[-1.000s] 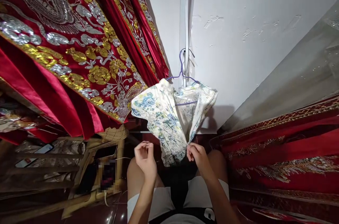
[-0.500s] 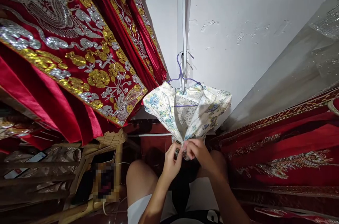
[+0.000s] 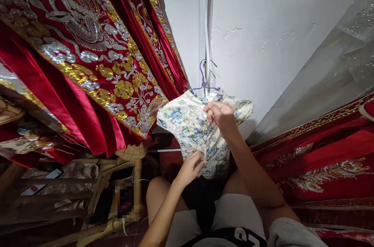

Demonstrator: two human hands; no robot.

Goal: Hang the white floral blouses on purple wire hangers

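Note:
A small floral garment (image 3: 189,126), cream with blue and green flowers, hangs on a purple hanger (image 3: 203,79) hooked to a white strip on the wall. My left hand (image 3: 191,166) pinches the garment's lower hem. Higher up, my right hand (image 3: 219,116) is closed on the front near the collar. I sit behind it, knees apart.
Red velvet robes (image 3: 96,67) with gold and silver embroidery hang close on the left. More red embroidered cloth (image 3: 315,161) lies at the right under clear plastic (image 3: 330,71). A wooden chair (image 3: 117,184) with a woven fan stands at the lower left. A phone (image 3: 41,182) lies further left.
The garment's front, open a second ago, has been drawn shut. My right hand rose from the hem to the collar area, and my left hand stayed at the hem.

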